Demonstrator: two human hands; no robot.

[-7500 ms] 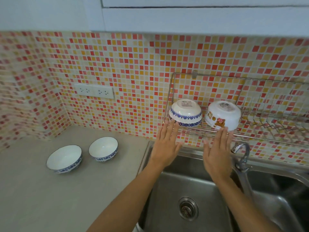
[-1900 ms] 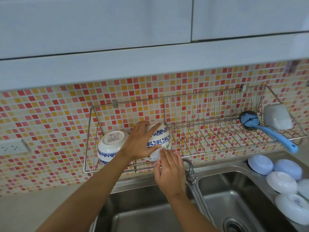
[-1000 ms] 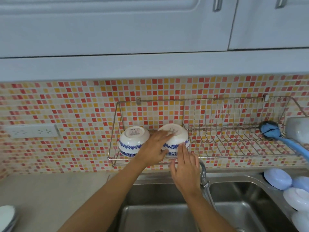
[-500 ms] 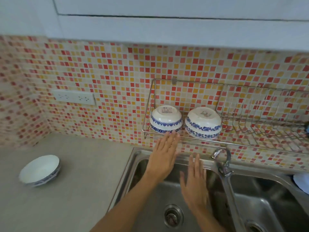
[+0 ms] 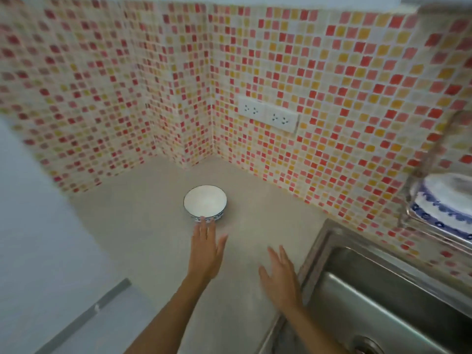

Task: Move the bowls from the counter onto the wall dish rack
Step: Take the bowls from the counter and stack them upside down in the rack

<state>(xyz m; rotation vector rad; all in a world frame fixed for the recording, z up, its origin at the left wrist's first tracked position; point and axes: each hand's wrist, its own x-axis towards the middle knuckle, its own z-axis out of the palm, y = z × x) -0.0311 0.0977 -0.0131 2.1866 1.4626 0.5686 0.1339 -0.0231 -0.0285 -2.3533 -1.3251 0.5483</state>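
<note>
One white bowl with a blue patterned rim [image 5: 205,202] stands upright on the beige counter [image 5: 143,226] near the tiled corner. My left hand [image 5: 206,247] is stretched out flat just in front of it, fingertips at the bowl's near side, fingers apart and holding nothing. My right hand [image 5: 279,277] hovers open over the counter beside the sink edge, also with nothing in it. At the far right, the wall dish rack [image 5: 419,175] shows its left end with an upside-down blue-patterned bowl [image 5: 445,203] resting in it.
A steel sink [image 5: 378,302] fills the lower right, its rim right next to my right hand. A double wall socket [image 5: 268,116] sits on the mosaic tiles above the counter. The counter's left edge drops off toward a pale floor.
The view has swung left from the rack to the counter corner. Both hands came away from below the rack and now reach over the counter, the left one up to the last bowl.
</note>
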